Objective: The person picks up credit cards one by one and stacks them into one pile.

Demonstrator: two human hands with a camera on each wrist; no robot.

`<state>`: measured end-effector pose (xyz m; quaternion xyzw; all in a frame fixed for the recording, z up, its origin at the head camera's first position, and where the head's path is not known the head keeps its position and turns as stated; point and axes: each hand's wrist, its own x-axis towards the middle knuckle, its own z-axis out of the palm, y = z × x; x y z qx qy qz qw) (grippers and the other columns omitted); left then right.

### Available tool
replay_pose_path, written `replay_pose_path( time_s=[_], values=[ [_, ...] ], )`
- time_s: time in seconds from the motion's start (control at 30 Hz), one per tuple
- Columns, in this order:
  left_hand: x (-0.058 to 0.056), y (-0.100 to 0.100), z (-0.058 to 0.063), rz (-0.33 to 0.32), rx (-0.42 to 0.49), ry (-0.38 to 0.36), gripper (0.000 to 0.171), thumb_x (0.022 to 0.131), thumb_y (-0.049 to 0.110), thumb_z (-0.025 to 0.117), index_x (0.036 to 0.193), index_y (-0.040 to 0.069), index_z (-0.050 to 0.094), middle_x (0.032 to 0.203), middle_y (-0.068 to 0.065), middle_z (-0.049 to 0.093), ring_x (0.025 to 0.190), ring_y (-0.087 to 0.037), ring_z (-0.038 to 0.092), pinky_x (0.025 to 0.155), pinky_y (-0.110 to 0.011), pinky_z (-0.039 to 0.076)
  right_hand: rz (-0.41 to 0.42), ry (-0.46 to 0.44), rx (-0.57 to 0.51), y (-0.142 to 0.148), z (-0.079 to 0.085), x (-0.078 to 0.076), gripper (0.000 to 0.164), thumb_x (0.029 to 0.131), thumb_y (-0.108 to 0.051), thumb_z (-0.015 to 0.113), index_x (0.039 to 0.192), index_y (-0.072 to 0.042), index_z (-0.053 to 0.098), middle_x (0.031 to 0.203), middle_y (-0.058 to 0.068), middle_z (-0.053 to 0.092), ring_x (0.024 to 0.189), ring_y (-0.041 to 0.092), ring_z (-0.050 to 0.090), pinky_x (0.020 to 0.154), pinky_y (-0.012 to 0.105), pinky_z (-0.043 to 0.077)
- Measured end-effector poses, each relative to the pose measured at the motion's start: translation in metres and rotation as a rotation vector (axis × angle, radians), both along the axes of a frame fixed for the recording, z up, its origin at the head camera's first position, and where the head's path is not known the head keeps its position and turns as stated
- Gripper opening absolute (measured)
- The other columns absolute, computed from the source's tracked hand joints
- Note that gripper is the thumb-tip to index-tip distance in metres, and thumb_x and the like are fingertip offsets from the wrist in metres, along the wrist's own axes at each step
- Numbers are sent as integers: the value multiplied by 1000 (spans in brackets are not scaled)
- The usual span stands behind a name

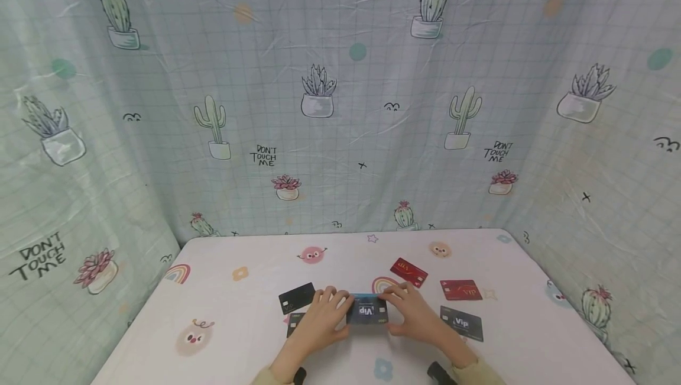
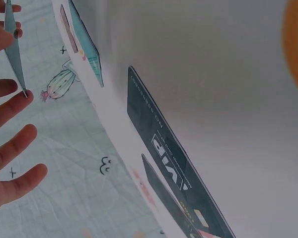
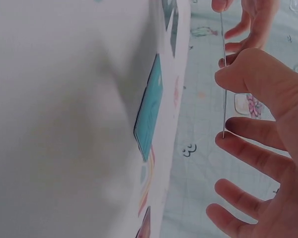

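Note:
A dark bank-style card (image 1: pixel 367 311) printed "Vip" is held raised between my two hands. My left hand (image 1: pixel 323 319) pinches its left end between thumb and fingers. At the right end, my right hand (image 1: pixel 414 317) grips it likewise. Both wrist views show the card edge-on, as a thin plate (image 2: pixel 14 54) on the left and a line (image 3: pixel 224 106) on the right. Beneath and behind it a teal card (image 3: pixel 150 109) lies on the table, mostly hidden in the head view. The other fingers of each hand spread away from the card.
Left of my hands lie a black card (image 1: pixel 297 298) and a dark card (image 1: pixel 294 324) partly covered by my left hand. To the right are two red cards (image 1: pixel 408 272) and a dark grey "Vip" card (image 1: pixel 461 321). Patterned curtains (image 1: pixel 340 136) enclose the white table (image 1: pixel 255 314).

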<state>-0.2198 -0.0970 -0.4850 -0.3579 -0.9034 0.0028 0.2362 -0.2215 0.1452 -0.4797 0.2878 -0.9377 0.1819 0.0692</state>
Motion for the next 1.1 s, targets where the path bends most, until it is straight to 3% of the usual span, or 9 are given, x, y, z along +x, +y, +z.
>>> replay_pose_path(
  time_s=[0.17,0.33,0.73,1.1],
  values=[
    [-4,3,-2,-1,-17,20,53,71,42,66,116,16,57,107,4,55,97,-16,44,82,-36,37,-16,-22,6,1,-1,-3,57,68,-30,74,120,-20,53,116,-4,52,103,16,38,86,41,42],
    [-8,6,-3,7,-27,-13,53,71,41,66,117,17,56,108,4,55,96,-16,45,82,-36,38,-33,-54,7,2,-1,-7,57,67,-29,74,119,-20,54,116,-3,53,105,18,39,87,43,41],
    [-15,11,-3,-6,-50,12,56,69,43,67,118,18,56,108,4,57,95,-15,46,80,-34,38,-21,-14,29,6,-4,-15,56,66,-28,75,117,-16,56,113,0,55,101,18,40,84,43,42],
    [-24,14,-2,-17,-65,-18,54,72,43,67,118,18,55,107,3,58,94,-15,46,80,-34,38,-12,-2,67,8,-7,-25,56,65,-29,75,116,-14,56,113,2,54,100,19,39,85,44,40]
  ],
)
